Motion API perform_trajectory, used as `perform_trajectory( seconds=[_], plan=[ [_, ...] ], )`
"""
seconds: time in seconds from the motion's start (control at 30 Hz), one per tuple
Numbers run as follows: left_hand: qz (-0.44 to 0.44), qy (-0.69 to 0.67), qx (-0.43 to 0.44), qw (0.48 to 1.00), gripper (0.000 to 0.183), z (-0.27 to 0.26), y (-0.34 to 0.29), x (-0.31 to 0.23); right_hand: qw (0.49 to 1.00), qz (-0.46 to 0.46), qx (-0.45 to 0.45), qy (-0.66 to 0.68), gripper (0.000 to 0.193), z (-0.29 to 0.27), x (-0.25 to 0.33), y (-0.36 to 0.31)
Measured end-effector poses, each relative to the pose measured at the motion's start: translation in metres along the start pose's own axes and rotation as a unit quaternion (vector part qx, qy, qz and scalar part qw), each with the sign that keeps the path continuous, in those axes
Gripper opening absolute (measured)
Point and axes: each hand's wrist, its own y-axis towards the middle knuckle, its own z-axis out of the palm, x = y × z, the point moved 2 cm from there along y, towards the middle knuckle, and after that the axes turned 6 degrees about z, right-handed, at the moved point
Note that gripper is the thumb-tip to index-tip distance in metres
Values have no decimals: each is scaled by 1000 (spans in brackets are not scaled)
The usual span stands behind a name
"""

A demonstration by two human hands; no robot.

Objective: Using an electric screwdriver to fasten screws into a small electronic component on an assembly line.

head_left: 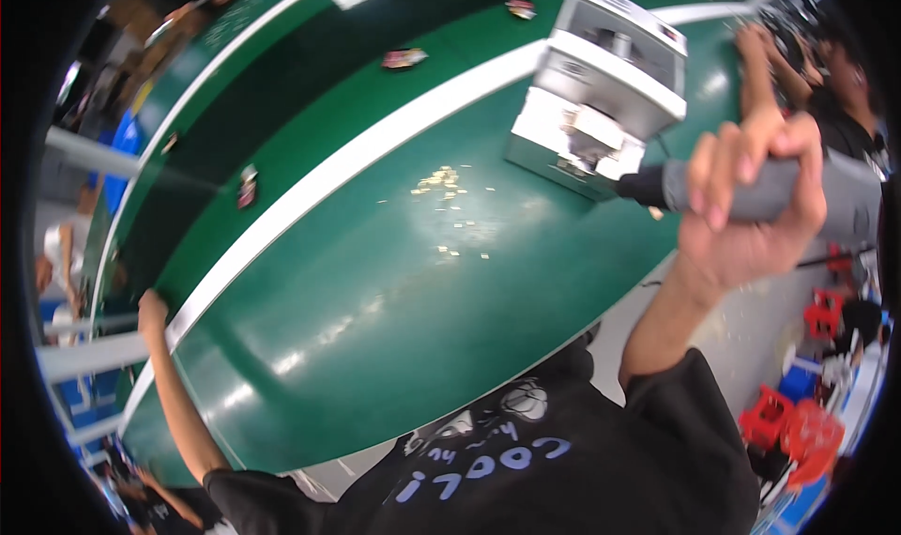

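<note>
My right hand [751, 174] is raised at the right, its fingers wrapped round a grey handheld vacuum-like tool [849, 192] with a black nozzle [643, 187]. The nozzle points left, in front of the lower corner of a white box-shaped machine [615, 80] with an open front bay. Small pale yellowish bits [439, 180] lie scattered on the green tabletop [375, 244], left of the machine. Far to the left, my left hand [152, 312] is curled at the white rail [272, 225]; whatever is inside its fingers is hidden.
Beyond the rail, a green conveyor belt [319, 150] carries small packets [404, 58]. A metal bar [89, 357] crosses near my left hand. Another person's arm [758, 75] rests beyond the tool. Red stools [768, 418] stand on the floor at right.
</note>
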Motion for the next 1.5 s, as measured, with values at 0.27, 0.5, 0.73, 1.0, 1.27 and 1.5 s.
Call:
perform_trajectory(
  seconds=[0.27, 0.5, 0.73, 1.0, 1.27, 1.5],
  plan=[
    [-11, 22, 10, 1000, 25, -3, 16, 6, 994, 60, -81, -46, 28, -13, -31, 17],
    [225, -202, -185, 935, 27, -163, -163, -284, 966, 138, -209, -68, 19, 29, -20, 34],
    [464, -289, -145, 825, 26, -217, -280, -422, 955, 220, -25, -197, 26, 17, -57, 29],
    [641, -216, -221, 703, 41, -222, -301, -459, 984, 174, -30, 5, 22, 60, -46, -44],
    [632, -238, -372, 637, 15, -198, -300, -456, 985, 168, 27, 3, 22, 88, -65, -69],
    [630, -237, -369, 641, 12, -193, -300, -452, 983, 177, 47, -16, 22, 98, -78, -75]
  ],
)
